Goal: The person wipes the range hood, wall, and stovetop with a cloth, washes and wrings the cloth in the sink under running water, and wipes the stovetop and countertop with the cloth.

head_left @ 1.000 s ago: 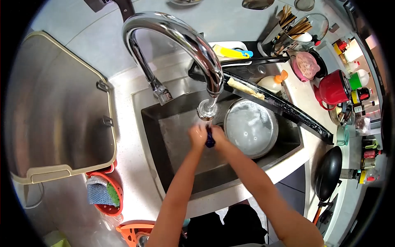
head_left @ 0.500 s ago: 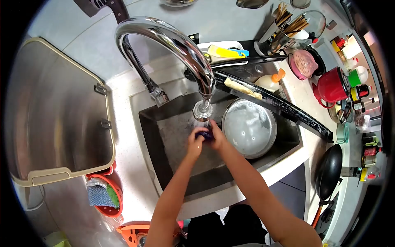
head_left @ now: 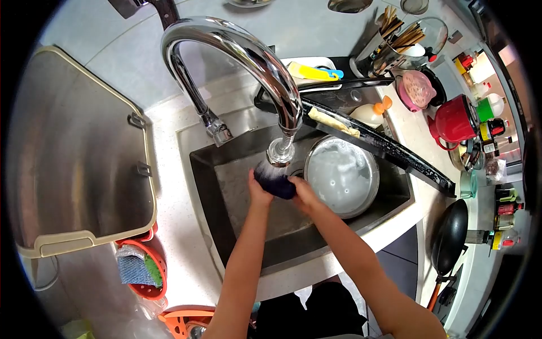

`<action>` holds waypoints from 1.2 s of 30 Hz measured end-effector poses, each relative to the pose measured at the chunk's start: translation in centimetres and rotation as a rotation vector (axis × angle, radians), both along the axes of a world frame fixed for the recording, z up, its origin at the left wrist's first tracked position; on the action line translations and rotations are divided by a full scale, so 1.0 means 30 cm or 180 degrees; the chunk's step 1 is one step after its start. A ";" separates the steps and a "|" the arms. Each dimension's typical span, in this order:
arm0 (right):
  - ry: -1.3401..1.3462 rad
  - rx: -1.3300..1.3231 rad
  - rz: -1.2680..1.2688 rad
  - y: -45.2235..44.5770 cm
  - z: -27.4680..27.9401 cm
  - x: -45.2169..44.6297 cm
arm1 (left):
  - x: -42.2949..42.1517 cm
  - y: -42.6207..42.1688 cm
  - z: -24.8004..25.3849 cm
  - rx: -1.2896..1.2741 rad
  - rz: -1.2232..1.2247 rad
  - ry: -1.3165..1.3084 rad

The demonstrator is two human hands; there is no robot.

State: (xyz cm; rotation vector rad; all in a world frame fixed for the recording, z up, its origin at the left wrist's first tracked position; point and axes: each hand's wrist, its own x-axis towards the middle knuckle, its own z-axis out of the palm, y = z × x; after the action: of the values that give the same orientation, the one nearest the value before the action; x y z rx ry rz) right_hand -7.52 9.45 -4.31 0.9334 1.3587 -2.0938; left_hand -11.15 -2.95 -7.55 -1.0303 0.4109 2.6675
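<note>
Under the running faucet (head_left: pixel 280 151), a dark navy rounded item (head_left: pixel 275 183) is held between both hands; its exact kind is unclear. My left hand (head_left: pixel 259 188) grips its left side, fingers partly hidden behind it. At its lower right edge, my right hand (head_left: pixel 304 194) is closed on it. Water sprays onto its upper part. All this takes place over the grey sink (head_left: pixel 234 192). Just right of my right hand, a round metal pot (head_left: pixel 342 178) of cloudy, sudsy water stands in the sink.
A black rail (head_left: pixel 389 150) with a folded pale cloth (head_left: pixel 334 121) crosses the sink's right side. A yellow-and-blue brush (head_left: pixel 313 72) lies behind. The faucet's arch looms above my hands. A wok (head_left: pixel 451 237) is at right, a red basket (head_left: pixel 152 277) at left.
The navy item shows more of its surface, spread wider under the stream. My left hand has shifted left and my right hand has moved slightly right and down, so the hands are farther apart.
</note>
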 end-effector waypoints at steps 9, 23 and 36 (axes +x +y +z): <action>0.2457 0.2821 0.1602 0.017 -0.125 -0.044 | 0.026 0.041 -0.013 0.0082 -0.0111 0.0347; 0.4727 0.3825 0.4018 0.105 -0.031 -0.299 | -0.042 -0.072 0.077 -0.0140 -0.3062 0.1151; 0.1808 0.1368 0.3479 0.031 0.013 -0.183 | -0.118 -0.108 0.032 -0.6208 -0.3587 0.4140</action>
State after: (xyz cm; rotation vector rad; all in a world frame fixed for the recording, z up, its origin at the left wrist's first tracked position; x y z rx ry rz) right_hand -13.02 10.37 -3.91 -0.3478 1.9996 -1.2212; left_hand -14.70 -6.19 -6.58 0.9347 2.6961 0.7733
